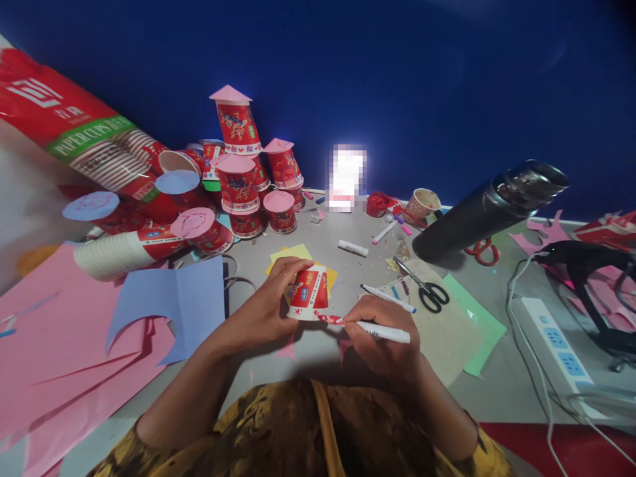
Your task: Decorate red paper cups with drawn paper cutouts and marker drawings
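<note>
My left hand [268,308] is closed around a red and white paper cup [309,293], held upside down just above the grey table [318,252]. My right hand [385,334] grips a white marker [385,331] and also pinches a small red paper strip [330,319] against the cup's rim. The marker's tip points left toward the cup. A yellow paper sheet [293,254] lies under the cup.
Several red cups with pink paper lids [243,179] are stacked at the back. Pink [64,344] and lilac paper [183,298] lie left. Scissors [424,286], a second pen [387,298], a black flask [491,209] and a power strip [556,341] sit right.
</note>
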### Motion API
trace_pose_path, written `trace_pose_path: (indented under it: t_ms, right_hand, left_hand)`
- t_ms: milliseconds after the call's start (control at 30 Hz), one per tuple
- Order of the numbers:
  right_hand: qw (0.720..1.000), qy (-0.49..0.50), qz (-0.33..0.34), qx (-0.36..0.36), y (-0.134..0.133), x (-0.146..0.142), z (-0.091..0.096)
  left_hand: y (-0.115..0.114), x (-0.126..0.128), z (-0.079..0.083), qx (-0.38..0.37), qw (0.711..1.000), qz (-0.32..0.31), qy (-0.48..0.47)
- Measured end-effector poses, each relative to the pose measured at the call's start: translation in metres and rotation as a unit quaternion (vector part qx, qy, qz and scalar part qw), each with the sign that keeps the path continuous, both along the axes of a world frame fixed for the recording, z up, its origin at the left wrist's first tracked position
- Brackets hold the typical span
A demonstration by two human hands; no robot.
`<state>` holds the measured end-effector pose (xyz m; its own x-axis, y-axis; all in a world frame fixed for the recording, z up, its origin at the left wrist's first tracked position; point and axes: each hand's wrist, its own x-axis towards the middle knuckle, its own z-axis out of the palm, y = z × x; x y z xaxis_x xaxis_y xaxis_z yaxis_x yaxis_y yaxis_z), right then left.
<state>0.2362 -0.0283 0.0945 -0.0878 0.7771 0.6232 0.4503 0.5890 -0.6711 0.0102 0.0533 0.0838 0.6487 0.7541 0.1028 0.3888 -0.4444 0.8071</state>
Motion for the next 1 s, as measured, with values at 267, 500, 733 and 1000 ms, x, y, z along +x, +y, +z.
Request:
trace_pose_path:
  t_ms: [267, 500, 733, 1000]
  right_hand:
    - [0.999, 0.009, -0.028, -0.015, -0.0014, 0.002, -0.0039]
    - [1.0, 0.008, -0.017, -0.013, -0.001, -0.0016, -0.0023]
    - [1.0, 0.004, -0.013, -0.016, -0.001, -0.0013, -0.0016]
    - [1.0, 0.003, -0.015, -0.007, -0.001, -0.0028, -0.0016]
  left_hand:
    - [0.0005, -0.0005, -0.0022, 0.008, 1.0, -0.007, -0.003]
    - [-0.0006, -0.0019, -0.0035, 0.01, 1.0, -0.018, -0.003]
    - [-0.0011, -0.0011, -0.0038, 0.014, 1.0, -0.019, -0.007]
    - [-0.0028, -0.0004, -0.0069, 0.001, 1.0, -0.023, -0.003]
